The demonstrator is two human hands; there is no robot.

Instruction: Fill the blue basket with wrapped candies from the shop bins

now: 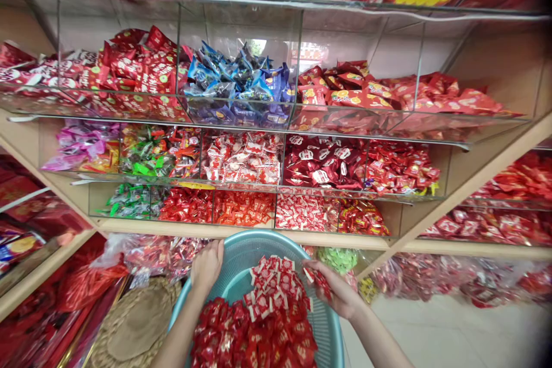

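A teal plastic basket [259, 237] stands below the shelves, with slotted sides. My left hand [207, 265] is closed over its left rim. Inside, red wrapped candies [254, 339] fill the near part, and a heap of red-and-white wrapped candies [276, 284] lies on top of them toward the far side. At the basket's right side, my right hand [338, 290] is curled around some red-and-white wrapped candies, which show between the thumb and fingers. The same kind of small candies [299, 211] fills a clear bin on the lowest shelf, just beyond the basket.
Clear-walled shelf bins [241, 112] hold bagged snacks and candies in several rows ahead. A wooden shelf edge [241, 231] runs just above the basket's far rim. A woven straw seat [135, 322] stands at the left. Filled plastic bags [466, 276] lie under the shelf at right.
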